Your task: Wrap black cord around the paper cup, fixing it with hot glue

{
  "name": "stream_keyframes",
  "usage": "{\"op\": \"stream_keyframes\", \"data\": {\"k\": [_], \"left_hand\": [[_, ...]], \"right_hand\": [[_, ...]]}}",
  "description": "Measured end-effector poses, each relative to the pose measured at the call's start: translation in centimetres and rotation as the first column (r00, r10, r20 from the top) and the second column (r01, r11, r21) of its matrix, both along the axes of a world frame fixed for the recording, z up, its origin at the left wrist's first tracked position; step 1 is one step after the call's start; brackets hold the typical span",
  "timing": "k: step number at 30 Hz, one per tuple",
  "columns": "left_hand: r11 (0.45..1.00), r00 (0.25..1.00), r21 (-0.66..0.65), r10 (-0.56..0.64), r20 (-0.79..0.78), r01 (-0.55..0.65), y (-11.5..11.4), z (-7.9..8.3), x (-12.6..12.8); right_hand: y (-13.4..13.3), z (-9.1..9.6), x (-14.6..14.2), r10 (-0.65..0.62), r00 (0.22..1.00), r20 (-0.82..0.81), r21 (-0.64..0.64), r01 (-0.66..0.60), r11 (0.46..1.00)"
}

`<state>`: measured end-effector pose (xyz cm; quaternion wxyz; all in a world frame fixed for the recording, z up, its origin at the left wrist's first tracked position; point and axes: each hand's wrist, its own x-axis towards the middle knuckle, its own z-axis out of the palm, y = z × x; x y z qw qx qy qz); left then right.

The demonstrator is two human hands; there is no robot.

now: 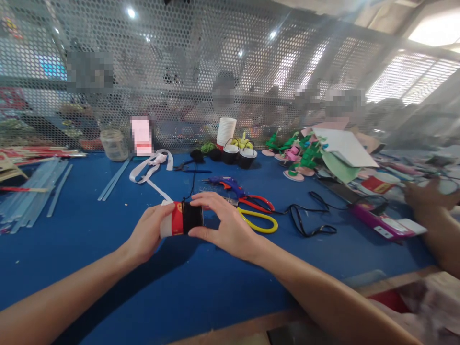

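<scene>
A paper cup, white and red with a black wrapped band at its right end, lies sideways between my hands above the blue table. My left hand closes around its white end. Curved over the black end, my right hand grips it between thumb and fingers. Black yarn runs from the cup toward a dark yarn ball behind. White ribbon trails to the cup's left end. Beyond my right hand lie scissors with red and yellow handles and a blue glue gun.
Glue sticks and a jar are at left. Stacked paper cups, small black-and-white buckets and green-pink crafts line the back. A black cable crosses toward a purple packet. Another person's hand is at right.
</scene>
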<state>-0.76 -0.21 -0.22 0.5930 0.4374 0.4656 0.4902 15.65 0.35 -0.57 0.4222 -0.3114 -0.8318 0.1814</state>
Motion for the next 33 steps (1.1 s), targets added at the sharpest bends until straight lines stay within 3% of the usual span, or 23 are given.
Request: {"op": "stream_keyframes", "data": {"k": [7,13,16,20,23,25,27,29,33], "left_hand": [[0.999,0.988,0.027,-0.018,-0.15,0.022,-0.6,0.1,0.3],[0.998,0.977,0.065,-0.012,-0.215,0.027,-0.7,-0.1,0.1],[0.996,0.976,0.086,-0.02,-0.215,0.04,-0.7,-0.4,0.0],[0.993,0.985,0.043,-0.105,-0.137,0.112,-0.7,-0.5,-0.1],[0.984,0.977,0.015,-0.175,-0.118,0.178,-0.9,-0.3,-0.2],[0.971,0.959,0.01,-0.234,-0.16,0.238,-1.2,-0.1,-0.2],[0.953,0.928,0.001,-0.296,-0.225,0.304,-1.3,0.1,-0.2],[0.935,0.898,-0.012,-0.343,-0.274,0.354,-1.4,0.1,-0.2],[0.915,0.869,-0.051,-0.396,-0.297,0.399,-1.4,-0.1,-0.1]], "right_hand": [[-0.2,-0.2,-0.2,-0.112,0.994,-0.01,0.02,0.112,0.993],[-0.4,-0.1,-0.2,-0.062,0.998,0.024,0.039,0.061,0.997],[-0.4,0.1,-0.1,-0.025,0.998,-0.058,-0.018,0.024,1.0],[0.1,0.1,0.2,-0.115,0.975,-0.192,-0.144,0.088,0.986],[0.5,0.0,0.3,-0.143,0.982,-0.127,-0.248,0.108,0.963],[0.6,0.1,0.3,-0.094,0.994,-0.062,-0.305,0.071,0.95],[0.5,0.2,0.2,0.001,1.0,-0.031,-0.386,-0.013,0.922],[0.3,0.2,0.0,0.083,0.995,-0.059,-0.502,-0.101,0.859],[0.0,0.0,-0.4,0.028,0.954,-0.299,-0.658,-0.227,0.718]]}}
